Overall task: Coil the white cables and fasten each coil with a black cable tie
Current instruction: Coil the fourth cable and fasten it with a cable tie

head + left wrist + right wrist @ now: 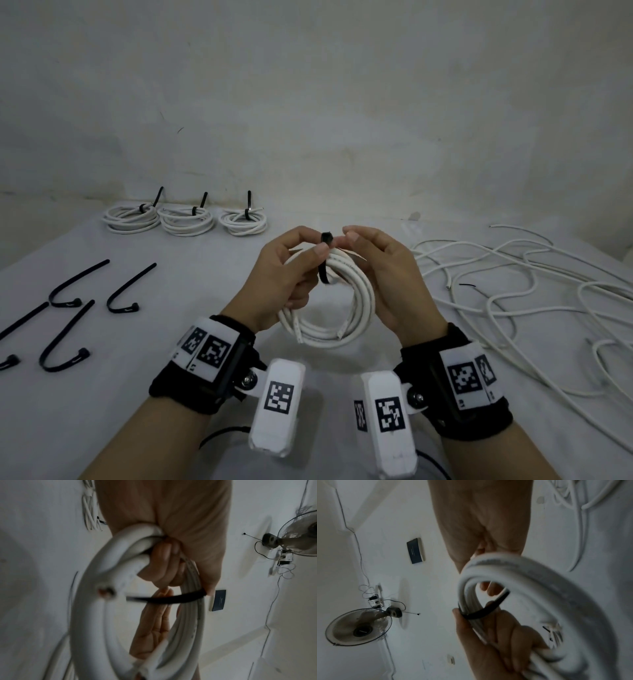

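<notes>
White cable coil (346,308) held above the table (171,342), gripped by left hand (281,281), black cable tie (325,260) looped round it, pinched by right hand (387,284).

The coiled white cable (356,291) has a smooth, faintly glossy plastic sheath, the black cable tie (324,270) round it looks matt, and pale matt cloth covers the tabletop (171,267).
</notes>
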Demonstrator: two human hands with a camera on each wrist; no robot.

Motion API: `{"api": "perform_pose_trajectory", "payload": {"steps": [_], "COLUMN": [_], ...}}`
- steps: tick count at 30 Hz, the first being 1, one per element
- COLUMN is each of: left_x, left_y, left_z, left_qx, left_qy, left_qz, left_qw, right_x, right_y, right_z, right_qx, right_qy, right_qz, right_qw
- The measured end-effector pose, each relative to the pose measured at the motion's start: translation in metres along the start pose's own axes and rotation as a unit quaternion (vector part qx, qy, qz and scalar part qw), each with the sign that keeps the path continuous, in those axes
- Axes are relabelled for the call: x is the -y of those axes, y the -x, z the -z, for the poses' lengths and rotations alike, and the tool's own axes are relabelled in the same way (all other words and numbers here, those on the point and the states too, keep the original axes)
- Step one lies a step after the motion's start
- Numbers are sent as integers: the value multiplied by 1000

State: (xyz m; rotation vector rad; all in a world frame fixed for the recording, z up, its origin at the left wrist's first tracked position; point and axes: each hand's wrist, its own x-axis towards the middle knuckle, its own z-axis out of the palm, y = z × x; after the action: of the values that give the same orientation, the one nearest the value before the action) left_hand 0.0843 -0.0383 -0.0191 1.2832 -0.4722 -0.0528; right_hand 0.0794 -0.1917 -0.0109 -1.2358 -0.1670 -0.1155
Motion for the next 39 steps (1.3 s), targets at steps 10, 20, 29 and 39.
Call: {"api": "perform_pose_trajectory", "payload": {"steps": [10,20,29,39], "left_x": [-6,3,-6,-4], "left_y": [-1,1,2,3], "left_z": [0,-7,-7,-9], "left_qx": [-27,19,-8,-10], "left_qy": [-15,-23,-19,-20], "left_qz": [-50,-1,-6,10], "left_qw": [998,1000,1000,1000], "right_x": [7,-3,4,9], "right_y": [4,-4,-1,2], "right_z": [9,10,7,9], "right_qx": [45,1,-31,23], "right_qy": [210,-4,194,214], "right_qz": [-163,-6,188,174], "right_qw": [963,1000,962,961]}}
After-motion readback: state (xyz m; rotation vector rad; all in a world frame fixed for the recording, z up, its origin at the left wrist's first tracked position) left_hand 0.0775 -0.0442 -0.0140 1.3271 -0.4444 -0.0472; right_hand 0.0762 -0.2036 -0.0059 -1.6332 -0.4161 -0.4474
